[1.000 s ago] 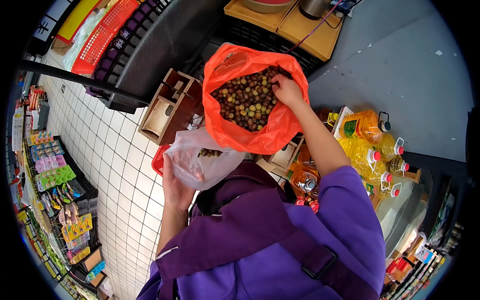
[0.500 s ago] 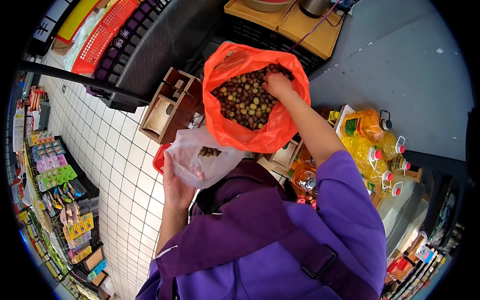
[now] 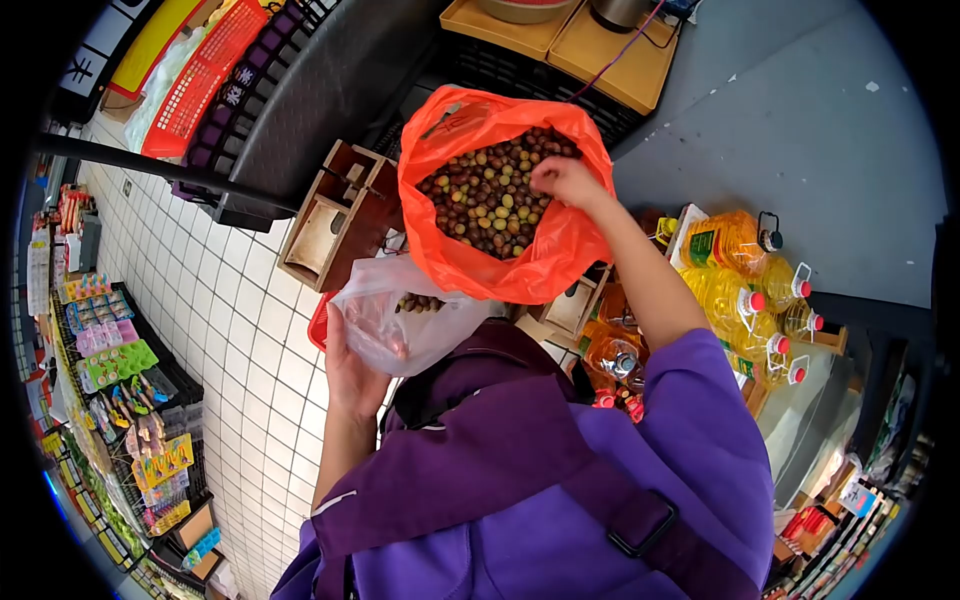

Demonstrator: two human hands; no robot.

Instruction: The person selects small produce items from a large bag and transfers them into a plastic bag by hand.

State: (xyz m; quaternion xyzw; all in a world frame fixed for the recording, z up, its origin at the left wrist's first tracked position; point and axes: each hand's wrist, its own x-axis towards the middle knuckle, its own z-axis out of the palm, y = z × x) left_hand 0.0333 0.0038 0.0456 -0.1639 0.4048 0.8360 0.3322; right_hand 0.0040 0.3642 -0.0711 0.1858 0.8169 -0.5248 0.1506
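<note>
A large orange-red plastic bag stands wide open, full of small round brown and yellow-green fruits that look like jujubes. Over the right side of this heap is my right hand, its fingers curled together; what they hold, if anything, is hidden. My left hand grips a thin whitish plastic bag from its left side, partly seen through the film. Several of the same fruits lie inside that bag, just below the orange-red one.
Wooden boxes stand left of the big bag above a tiled floor. Bottles of yellow oil are grouped at the right, by a grey surface. Shelves of packaged goods line the far left.
My right hand has lifted slightly from the fruits and shifted a little right and down, fingers now more visible. My left hand keeps its grip on the whitish bag.
</note>
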